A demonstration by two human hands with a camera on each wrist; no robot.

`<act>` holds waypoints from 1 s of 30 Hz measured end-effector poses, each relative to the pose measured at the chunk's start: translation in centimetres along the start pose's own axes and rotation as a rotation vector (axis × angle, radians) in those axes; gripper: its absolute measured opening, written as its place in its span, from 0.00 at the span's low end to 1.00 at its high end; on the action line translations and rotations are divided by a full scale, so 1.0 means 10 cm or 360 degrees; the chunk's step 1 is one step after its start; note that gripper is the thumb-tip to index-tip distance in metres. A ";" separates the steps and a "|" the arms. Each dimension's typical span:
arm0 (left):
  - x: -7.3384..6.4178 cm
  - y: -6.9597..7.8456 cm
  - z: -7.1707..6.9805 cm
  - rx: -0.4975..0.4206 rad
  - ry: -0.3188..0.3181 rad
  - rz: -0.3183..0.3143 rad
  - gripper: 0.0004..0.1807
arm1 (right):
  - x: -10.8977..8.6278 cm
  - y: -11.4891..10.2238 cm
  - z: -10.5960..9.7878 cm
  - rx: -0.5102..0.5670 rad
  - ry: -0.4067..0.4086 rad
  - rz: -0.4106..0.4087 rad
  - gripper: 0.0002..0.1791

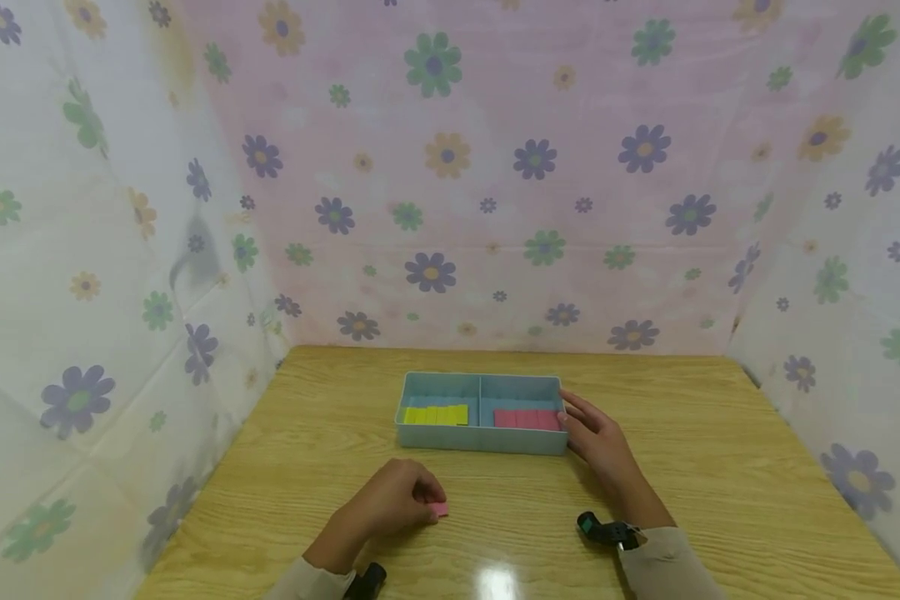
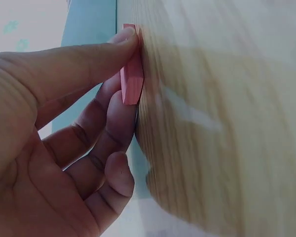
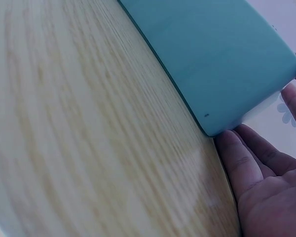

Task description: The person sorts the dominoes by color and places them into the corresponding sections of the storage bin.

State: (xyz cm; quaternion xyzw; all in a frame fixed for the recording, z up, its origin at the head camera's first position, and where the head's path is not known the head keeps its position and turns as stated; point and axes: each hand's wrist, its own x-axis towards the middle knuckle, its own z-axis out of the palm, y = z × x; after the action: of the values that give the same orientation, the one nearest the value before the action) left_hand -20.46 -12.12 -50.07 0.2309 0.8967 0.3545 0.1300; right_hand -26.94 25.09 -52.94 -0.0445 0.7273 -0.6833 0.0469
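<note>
In the head view my left hand [image 1: 397,498] is low over the table, in front of the box. Its thumb and fingers pinch a small pink wooden block [image 2: 133,79], which stands on edge close against the tabletop in the left wrist view. My right hand [image 1: 603,446] rests at the right end of a light blue two-compartment box [image 1: 438,437]. Its fingertips [image 3: 232,143] touch the box's end wall near the bottom corner, the fingers fairly straight. Yellow blocks [image 1: 437,415] lie in a row in the left compartment, and pink blocks [image 1: 527,419] in the right one.
A divider [image 1: 480,402] splits the box. The wood-grain table [image 1: 330,400] extends around it on all sides. Flower-patterned cloth [image 1: 495,192] hangs behind and along both sides. Dark wrist devices [image 1: 607,532] sit at both sleeves.
</note>
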 end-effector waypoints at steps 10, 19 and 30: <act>0.15 0.06 0.02 0.0052 -0.0048 0.0014 0.08 | -0.05 0.00 0.00 -0.0043 0.0011 0.0040 0.32; 0.26 0.16 0.05 0.0242 0.0052 0.0017 0.08 | -0.03 0.01 -0.04 -0.0078 0.0009 0.0017 0.34; 0.34 0.24 0.08 0.0321 0.0089 0.0011 0.09 | -0.04 -0.03 0.00 -0.0032 -0.0010 0.0014 0.32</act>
State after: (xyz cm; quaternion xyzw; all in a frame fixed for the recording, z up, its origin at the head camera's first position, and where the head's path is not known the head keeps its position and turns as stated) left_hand -22.25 -8.40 -49.20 0.2360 0.9303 0.2692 0.0799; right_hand -26.56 25.13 -52.64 -0.0440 0.7342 -0.6756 0.0518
